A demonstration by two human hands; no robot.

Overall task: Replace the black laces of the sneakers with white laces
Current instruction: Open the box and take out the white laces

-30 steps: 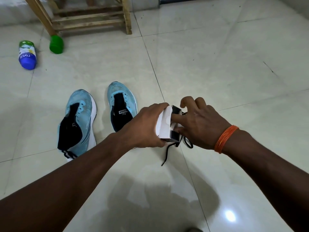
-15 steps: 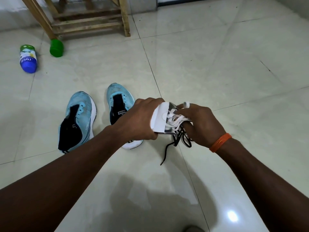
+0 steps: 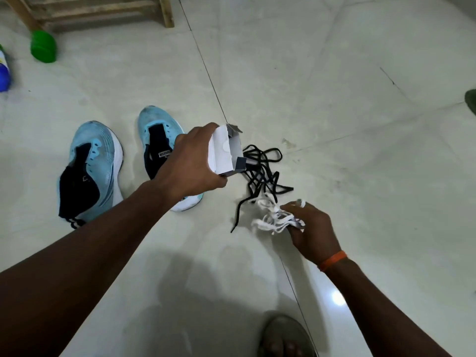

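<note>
Our right hand (image 3: 313,231) held the white laces (image 3: 274,219) bunched in a closed grip, ready for threading. Our left hand (image 3: 192,163) gripped the opened box (image 3: 225,154), while the black laces (image 3: 261,171) lay discarded on the floor (image 3: 360,163) beside the sneakers (image 3: 103,161).

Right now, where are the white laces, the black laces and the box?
white laces (image 3: 273,219), head view, middle of the bundle.
black laces (image 3: 262,173), head view, tangle on the floor.
box (image 3: 222,155), head view, white side panel.
</note>
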